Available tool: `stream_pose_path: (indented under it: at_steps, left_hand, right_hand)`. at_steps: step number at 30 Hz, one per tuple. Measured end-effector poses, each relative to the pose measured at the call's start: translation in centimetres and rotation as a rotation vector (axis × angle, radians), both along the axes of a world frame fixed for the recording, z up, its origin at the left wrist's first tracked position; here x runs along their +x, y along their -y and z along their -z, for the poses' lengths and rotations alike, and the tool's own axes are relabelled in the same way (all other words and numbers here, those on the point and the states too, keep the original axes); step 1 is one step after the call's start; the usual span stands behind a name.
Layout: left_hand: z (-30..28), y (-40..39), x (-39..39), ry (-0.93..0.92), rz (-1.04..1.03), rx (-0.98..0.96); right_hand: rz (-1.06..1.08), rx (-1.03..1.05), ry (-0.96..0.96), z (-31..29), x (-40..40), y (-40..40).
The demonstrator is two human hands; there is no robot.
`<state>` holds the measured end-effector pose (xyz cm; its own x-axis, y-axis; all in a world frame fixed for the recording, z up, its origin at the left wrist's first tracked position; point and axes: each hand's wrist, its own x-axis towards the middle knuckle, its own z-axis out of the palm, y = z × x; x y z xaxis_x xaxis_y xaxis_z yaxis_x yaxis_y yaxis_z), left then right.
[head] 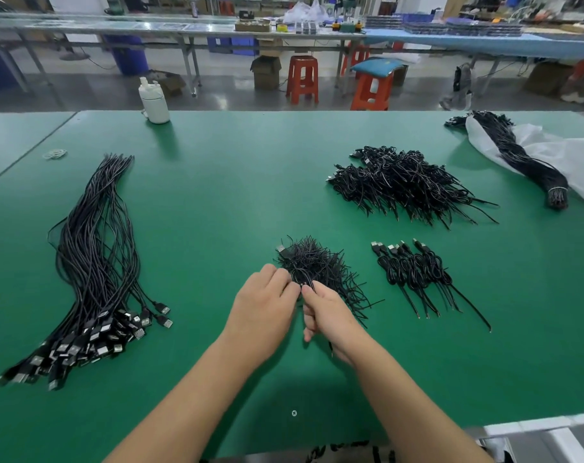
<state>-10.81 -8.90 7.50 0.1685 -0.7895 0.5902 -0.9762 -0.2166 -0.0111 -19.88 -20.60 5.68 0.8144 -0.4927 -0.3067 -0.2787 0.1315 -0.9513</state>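
1. Your left grip (267, 305) sits at the near-left edge of the pile of short black ties (320, 265). Its fingers are bent and their tips touch the strands. The thumb is hidden, so I cannot tell whether this grip pinches anything.
2. Your right grip (330, 315) is closed: thumb and forefinger pinch a thin black strand (311, 284) at the near edge of the pile, and the other fingers are curled into the palm. The two grips meet tip to tip at that spot.
3. A dark cable end (331, 349) shows beneath your right wrist. What holds it is hidden.
4. The pile lies mid-bench, straight ahead of you, on the green bench (217, 195). A USB plug (281, 251) shows at its far-left edge.
5. A row of coiled cables (414, 272) lies just right of the pile, plugs pointing away from you.
6. A heap of coiled cables (404, 182) lies beyond that row, apart from it.
7. Long straight cables (96, 262) lie well to the left, plugs toward you.
8. A tied bundle (517, 155) rests on a white bag (577, 162) at the far right.
9. A white bottle (154, 101) stands at the far edge, left of centre.
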Motion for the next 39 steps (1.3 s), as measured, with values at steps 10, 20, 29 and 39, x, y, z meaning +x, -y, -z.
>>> stream_pose_path:
  at_steps: [10,20,29,39]
  left_hand:
    - [-2.2,-0.5,1.9,-0.388,0.084,0.107]
    - [-2.2,0.2,1.7,-0.889,-0.254,0.145]
    - [-1.3,-0.3,3.0,-1.092,-0.376,0.240]
    - [-1.9,0.2,2.3,-0.924,-0.411,0.373]
  right_hand:
    - [-0.247,0.232,0.027,-1.2,-0.3,0.4]
    - [-0.303,-0.849,-0.143,-1.5,-0.4,-0.9]
    - [-0.474,-1.239,-0.268,-1.1,-0.8,-1.1]
    - [-0.495,-1.270,-0.315,-0.7,-0.4,-1.4]
